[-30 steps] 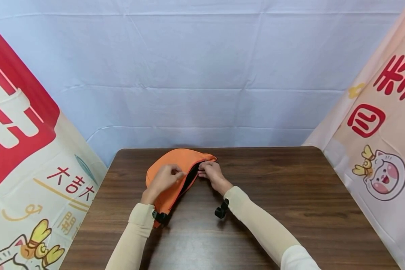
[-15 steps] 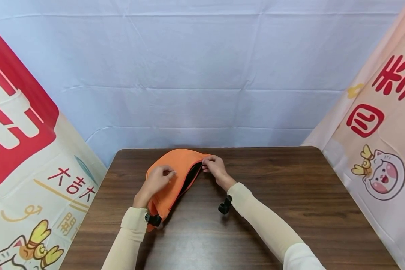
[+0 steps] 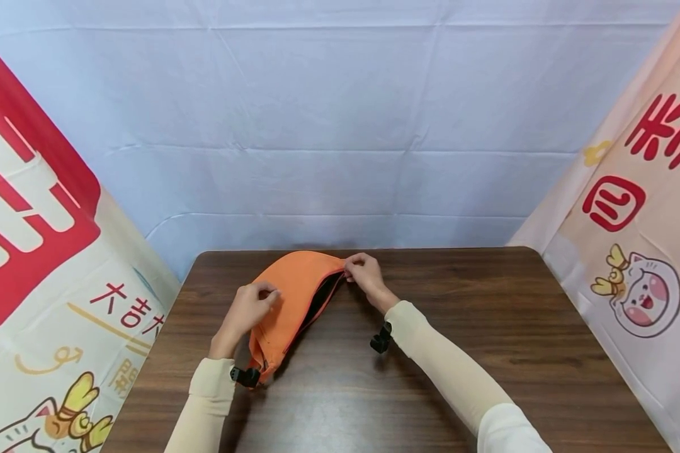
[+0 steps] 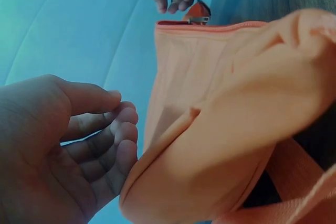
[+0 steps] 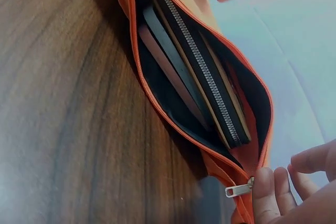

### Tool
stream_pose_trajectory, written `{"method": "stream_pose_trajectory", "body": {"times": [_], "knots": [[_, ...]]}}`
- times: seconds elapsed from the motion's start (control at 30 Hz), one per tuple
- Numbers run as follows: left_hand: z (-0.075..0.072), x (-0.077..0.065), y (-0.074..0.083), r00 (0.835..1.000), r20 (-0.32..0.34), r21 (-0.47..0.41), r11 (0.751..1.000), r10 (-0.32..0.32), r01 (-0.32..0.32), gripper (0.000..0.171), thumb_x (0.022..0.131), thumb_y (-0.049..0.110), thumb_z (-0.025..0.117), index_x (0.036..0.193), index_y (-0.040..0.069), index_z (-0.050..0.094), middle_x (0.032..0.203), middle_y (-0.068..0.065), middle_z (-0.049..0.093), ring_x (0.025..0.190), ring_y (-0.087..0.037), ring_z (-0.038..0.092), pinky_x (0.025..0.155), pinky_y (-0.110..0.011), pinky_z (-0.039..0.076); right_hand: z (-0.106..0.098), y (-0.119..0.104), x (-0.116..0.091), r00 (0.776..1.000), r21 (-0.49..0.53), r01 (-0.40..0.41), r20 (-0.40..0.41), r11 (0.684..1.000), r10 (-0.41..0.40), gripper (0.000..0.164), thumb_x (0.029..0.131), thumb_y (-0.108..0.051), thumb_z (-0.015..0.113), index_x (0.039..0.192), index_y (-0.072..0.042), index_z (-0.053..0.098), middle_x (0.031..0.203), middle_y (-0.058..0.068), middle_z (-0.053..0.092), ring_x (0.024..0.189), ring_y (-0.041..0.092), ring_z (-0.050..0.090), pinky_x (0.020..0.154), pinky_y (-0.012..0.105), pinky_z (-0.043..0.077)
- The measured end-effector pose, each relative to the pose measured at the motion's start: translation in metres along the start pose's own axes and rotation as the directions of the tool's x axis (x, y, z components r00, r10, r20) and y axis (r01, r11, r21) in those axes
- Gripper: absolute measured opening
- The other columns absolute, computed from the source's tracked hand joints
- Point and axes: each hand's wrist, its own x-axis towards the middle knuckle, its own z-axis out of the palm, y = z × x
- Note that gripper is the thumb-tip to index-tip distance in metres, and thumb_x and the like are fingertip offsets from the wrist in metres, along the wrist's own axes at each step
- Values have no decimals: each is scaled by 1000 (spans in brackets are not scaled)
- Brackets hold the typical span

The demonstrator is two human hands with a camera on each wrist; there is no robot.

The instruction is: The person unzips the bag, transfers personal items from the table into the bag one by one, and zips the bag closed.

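Observation:
An orange zippered bag [image 3: 294, 283] lies on the table with its zip wide apart. Inside, the right wrist view shows a black-and-tan zippered wallet [image 5: 205, 72], a dark grey flat slab [image 5: 173, 51] and a reddish-brown one [image 5: 165, 72]. My right hand [image 3: 364, 275] is at the bag's far right end, fingers loosely bent close by the metal zip pull [image 5: 239, 190], which hangs free. My left hand [image 3: 250, 308] hovers at the bag's left side, fingers loosely curled with nothing in them. An orange strap [image 4: 283, 208] shows in the left wrist view.
The brown wooden table [image 3: 459, 327] ends at a back edge just behind the bag. A pale blue-white cloth [image 3: 340, 126] hangs behind it, and printed banners [image 3: 646, 251] flank both sides. A black wrist camera [image 3: 245, 377] overlaps the bag's near end.
My left hand has drawn back to the left, away from the bag's opening. My right hand has moved slightly right and away from me, along to the bag's end.

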Motion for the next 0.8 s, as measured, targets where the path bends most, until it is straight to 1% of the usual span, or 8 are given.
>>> {"method": "stream_pose_trajectory", "body": {"times": [0.1, 0.2, 0.3, 0.4, 0.5, 0.57, 0.67, 0.8], "knots": [[-3, -3, -2, 1000, -27, 12, 1000, -3, 3, 21, 108, 21, 66, 116, 5, 77, 94, -11, 76, 73, -17, 66, 64, -30, 52, -1, -2, 2, 1000, -30, 24, 0, 999, -24, 20, 108, -9, 60, 118, 5, 69, 114, 31, 69, 87, 26, 70, 71, 24, 57], [-6, -6, -3, 998, -58, 37, 999, -10, 12, 21, 108, 21, 66, 115, 5, 78, 89, -11, 74, 69, -17, 62, 61, -29, 49, -2, -4, 3, 999, -77, 41, -5, 996, -41, 20, 108, -10, 61, 117, 5, 71, 112, 29, 71, 78, 15, 67, 76, 30, 59], [-9, -9, -5, 996, -89, 62, 998, -20, 26, 20, 107, 21, 67, 113, 5, 78, 88, -9, 72, 67, -17, 56, 60, -28, 46, -2, -6, 5, 998, -137, 57, -7, 989, -59, 21, 107, -11, 61, 118, 4, 72, 110, 24, 73, 84, 28, 70, 81, 40, 60], [-10, -12, -7, 993, -115, 82, 996, -30, 40, 17, 106, 20, 67, 108, 5, 76, 85, -8, 68, 65, -18, 53, 59, -28, 43, -1, -7, 9, 996, -215, 87, -17, 973, -93, 21, 105, -11, 62, 117, 1, 73, 107, 19, 74, 93, 40, 71, 78, 40, 58], [-11, -15, -12, 990, -135, 87, 994, -48, 60, 15, 106, 20, 68, 102, 6, 70, 82, -8, 64, 65, -18, 52, 59, -28, 43, -2, -7, 12, 991, -282, 119, -23, 952, -130, 21, 105, -12, 62, 117, 0, 74, 105, 16, 75, 92, 38, 72, 71, 31, 54], [-12, -17, -15, 988, -142, 82, 993, -67, 79, 15, 106, 21, 68, 101, 7, 65, 82, -8, 62, 65, -18, 52, 59, -28, 43, -2, -8, 12, 989, -303, 133, -21, 944, -146, 19, 106, -12, 62, 116, -1, 74, 105, 17, 74, 90, 35, 72, 70, 30, 53], [-12, -20, -18, 984, -149, 64, 993, -93, 104, 17, 105, 21, 69, 101, 6, 61, 83, -8, 60, 65, -18, 53, 59, -27, 44, -2, -8, 13, 986, -334, 155, -13, 930, -169, 17, 106, -11, 62, 115, -2, 73, 107, 18, 74, 89, 32, 73, 71, 32, 56], [-13, -23, -22, 980, -154, 63, 988, -129, 140, 21, 104, 23, 70, 102, 6, 58, 85, -9, 60, 65, -18, 53, 60, -27, 44, -1, -9, 13, 981, -401, 180, 1, 898, -196, 14, 106, -11, 63, 115, -4, 72, 110, 17, 72, 92, 30, 72, 78, 39, 58]]}}
